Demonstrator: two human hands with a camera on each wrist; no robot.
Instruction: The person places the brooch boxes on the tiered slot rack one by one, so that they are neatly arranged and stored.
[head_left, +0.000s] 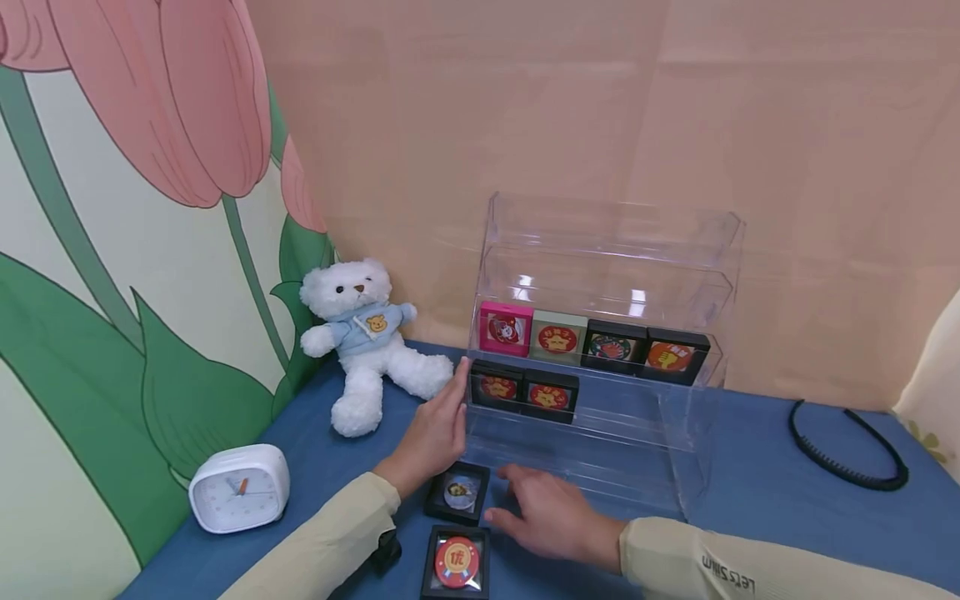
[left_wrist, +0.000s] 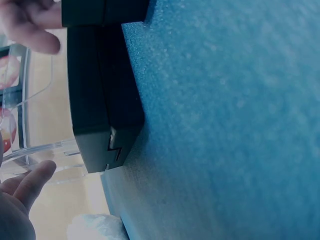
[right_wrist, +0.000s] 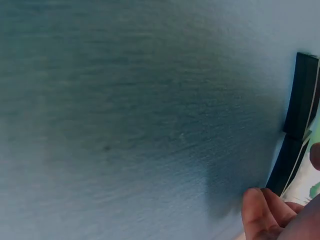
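Note:
A clear stepped display rack (head_left: 600,467) stands by the wall, with small square boxes on two of its tiers. Along its left side lies my left hand (head_left: 429,446), fingers straight, at the left edge of the lower tier. My right hand (head_left: 558,515) hovers low before the rack, thumb and fingers apart with nothing between them. Just left of it, a black framed box with a pale round token (head_left: 459,492) lies flat on the table. In front of that lies another black box with a red chip (head_left: 456,562). The left wrist view shows a black box (left_wrist: 95,95) edge-on.
A white teddy bear (head_left: 363,342) sits left of the rack. A white alarm clock (head_left: 240,487) stands at the left table edge. On the right lies a black headband (head_left: 847,473). The upper boxed tier holds several boxes, including a pink box (head_left: 504,329); two black boxes (head_left: 523,392) sit below.

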